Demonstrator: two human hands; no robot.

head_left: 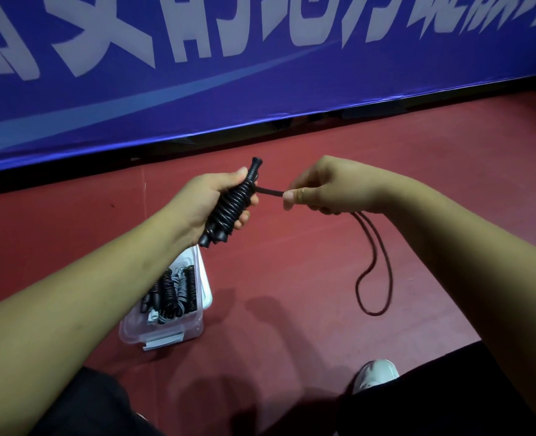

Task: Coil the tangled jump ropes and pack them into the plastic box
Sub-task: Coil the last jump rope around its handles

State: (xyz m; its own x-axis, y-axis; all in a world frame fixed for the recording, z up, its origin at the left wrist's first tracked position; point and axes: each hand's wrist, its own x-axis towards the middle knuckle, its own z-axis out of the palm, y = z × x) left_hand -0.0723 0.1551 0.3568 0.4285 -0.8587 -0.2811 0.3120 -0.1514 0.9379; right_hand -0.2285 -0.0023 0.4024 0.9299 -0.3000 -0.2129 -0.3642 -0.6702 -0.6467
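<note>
Jump rope (229, 206): black; cord wound in tight ridged turns round the handles. One knobbed end sticks up past the left thumb, blunt ends poke out below the palm.
Left hand (203, 199): fingers curled round the wound bundle, gripping it.
Right hand (326, 187): thumb and forefinger pinch the cord just right of the bundle.
Loose cord (376, 278): thin, dark, hangs below the right hand in a long narrow loop; floor contact unclear.
Box (166, 332): clear plastic, below the left forearm, which hides its left side.
Coiled ropes (172, 294): black and grey, inside the box.
Sticker (162, 343): white, on the near wall; unreadable.
Banner (260, 73): glossy blue, beyond both hands; large white characters cut off at the top.
Shoe (376, 372): white, under the right forearm, partly hidden.
</note>
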